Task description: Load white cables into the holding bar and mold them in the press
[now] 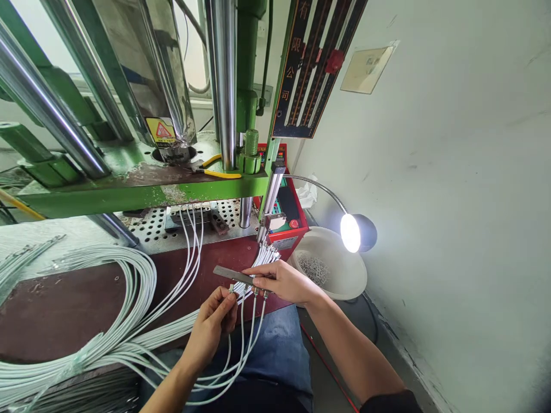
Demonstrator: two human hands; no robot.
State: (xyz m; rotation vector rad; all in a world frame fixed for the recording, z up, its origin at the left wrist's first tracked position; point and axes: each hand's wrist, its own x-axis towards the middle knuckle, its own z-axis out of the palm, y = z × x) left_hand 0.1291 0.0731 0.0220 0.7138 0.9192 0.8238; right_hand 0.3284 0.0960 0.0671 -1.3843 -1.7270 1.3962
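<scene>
Between the thumb and fingers of my left hand (217,312) is a small cable connector (231,288) at the end of a white cable. My right hand (282,281) grips a flat grey metal bar (232,275), its free end pointing left above my left fingertips. White cables (253,330) hang down from the bar, their connector ends lined up along it near my right fingers. Behind both hands lies a bundle of white cables (262,258) with metal-looking ends.
A green press (150,195) stands ahead, with cables running under its plate and yellow-handled pliers (221,174) on top. Coiled white cables (142,275) cover the brown table (60,310). To the right are a red control box (293,221), a lit lamp (350,233) and a white tub (344,278) of scraps.
</scene>
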